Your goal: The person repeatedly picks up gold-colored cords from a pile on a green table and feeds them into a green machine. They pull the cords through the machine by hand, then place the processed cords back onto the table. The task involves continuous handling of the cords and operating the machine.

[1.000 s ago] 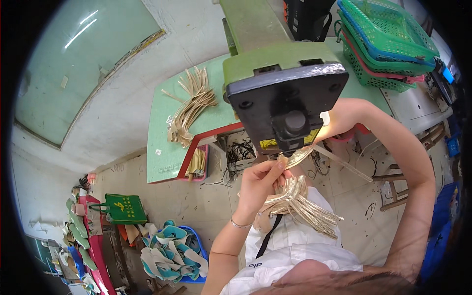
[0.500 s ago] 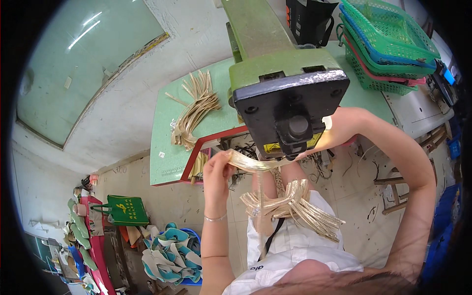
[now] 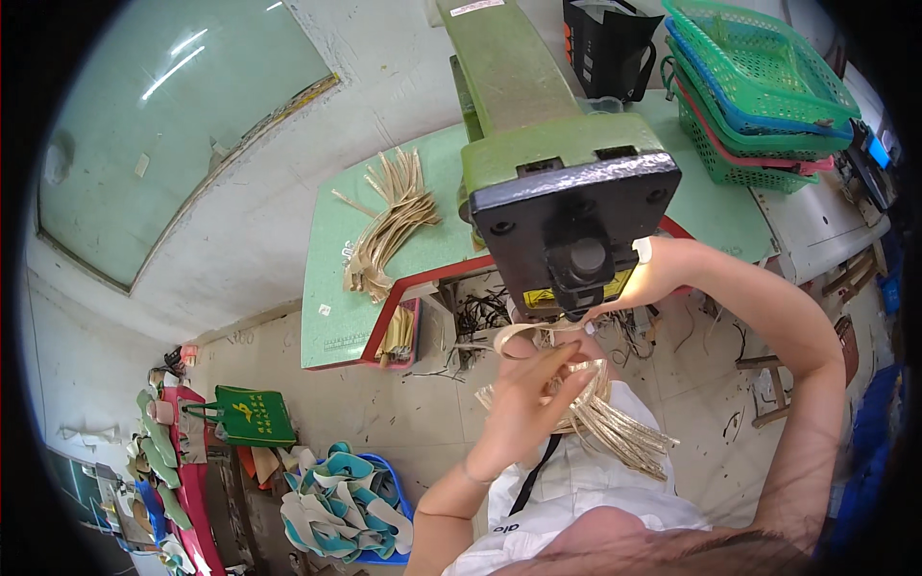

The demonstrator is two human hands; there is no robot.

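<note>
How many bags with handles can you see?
2: a green bag at lower left and a black bag at top, right of the green machine. More may be hidden.

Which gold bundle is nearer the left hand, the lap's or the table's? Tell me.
The lap bundle, partly hidden behind the left hand; the other bundle lies farther off, on the green table.

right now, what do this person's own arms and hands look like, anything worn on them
The left arm and right arm are bare, with no sleeves in view. The left hand wears no glove; a thin bracelet circles its wrist. The right hand, partly hidden by the machine, shows no glove either.
</note>
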